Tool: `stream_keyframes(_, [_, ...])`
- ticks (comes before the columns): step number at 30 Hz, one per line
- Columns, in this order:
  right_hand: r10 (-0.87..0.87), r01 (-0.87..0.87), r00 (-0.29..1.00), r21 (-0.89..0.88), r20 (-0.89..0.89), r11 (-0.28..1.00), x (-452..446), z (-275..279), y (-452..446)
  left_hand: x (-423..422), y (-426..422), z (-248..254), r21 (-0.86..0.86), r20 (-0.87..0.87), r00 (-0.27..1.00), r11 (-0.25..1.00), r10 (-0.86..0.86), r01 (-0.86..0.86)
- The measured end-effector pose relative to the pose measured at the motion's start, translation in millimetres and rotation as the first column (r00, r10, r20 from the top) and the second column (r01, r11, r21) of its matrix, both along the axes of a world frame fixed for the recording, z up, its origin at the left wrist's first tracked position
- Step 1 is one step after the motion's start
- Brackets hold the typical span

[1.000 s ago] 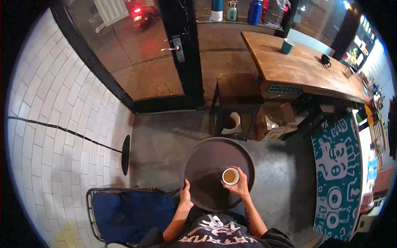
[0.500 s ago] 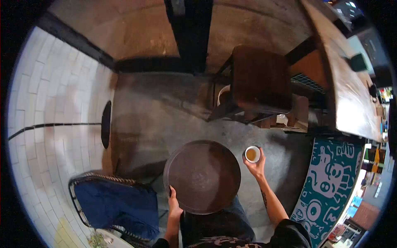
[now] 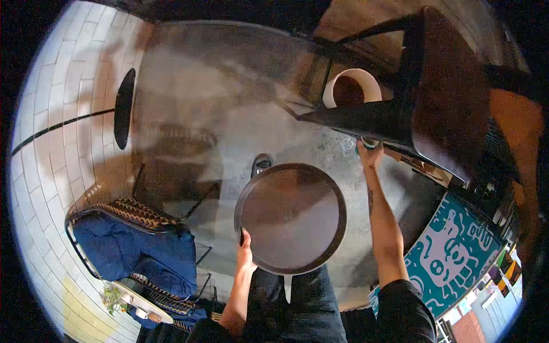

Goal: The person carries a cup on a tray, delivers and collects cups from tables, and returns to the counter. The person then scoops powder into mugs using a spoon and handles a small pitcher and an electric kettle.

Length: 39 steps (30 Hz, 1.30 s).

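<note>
My left hand (image 3: 246,254) grips the left rim of a round brown serving tray (image 3: 291,220), thumb on top. The tray is held out in front of my legs, and nothing lies on it. With my right arm stretched forward, my right hand (image 3: 372,155) is closed round a small cup (image 3: 370,142). Only a bit of the cup's pale rim shows, so its contents are hidden. It is beside the lower edge of a dark stool (image 3: 452,97). Past the stool's leg stands a white bucket (image 3: 374,86) with a dark brown inside.
A woven chair (image 3: 128,208) with a dark blue cloth (image 3: 134,246) is at the left, by the white tiled wall (image 3: 63,154). A teal patterned panel (image 3: 446,257) stands at the right. My shoe (image 3: 262,163) shows on the concrete floor (image 3: 246,131).
My right hand has moved forward with the cup, to the stool and near the bucket. The stool and bucket appear larger and closer. The tray stays in my left hand.
</note>
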State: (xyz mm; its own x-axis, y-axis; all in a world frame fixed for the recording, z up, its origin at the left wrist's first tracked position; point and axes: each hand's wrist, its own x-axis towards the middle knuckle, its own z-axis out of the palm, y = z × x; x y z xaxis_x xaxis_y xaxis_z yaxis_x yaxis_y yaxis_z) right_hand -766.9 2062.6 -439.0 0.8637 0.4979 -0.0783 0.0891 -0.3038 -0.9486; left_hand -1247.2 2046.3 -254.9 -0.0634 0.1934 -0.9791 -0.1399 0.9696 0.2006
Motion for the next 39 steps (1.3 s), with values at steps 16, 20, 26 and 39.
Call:
stream_keyframes(16, [0.055,-0.054,0.996,0.022,-0.068,0.998,60.4,-26.6,44.6,30.3,10.3,-46.1,-0.028,0.068,0.992,0.994,0.108,-0.106])
stream_keyframes(20, [0.053,-0.053,0.997,0.009,-0.059,0.999,65.5,-22.9,47.9,34.4,16.1,-48.3,0.063,0.099,0.988,0.99,0.122,-0.128])
stream_keyframes(26, [0.041,-0.042,0.998,-0.008,-0.044,0.999,68.7,-17.2,49.4,33.8,13.2,-65.3,-0.035,0.041,0.998,0.998,0.054,-0.052])
stream_keyframes(39, [-0.021,0.021,1.0,-0.028,-0.014,0.999,51.9,-0.2,27.6,60.2,56.1,-37.4,0.042,0.033,0.998,0.998,-0.051,0.049])
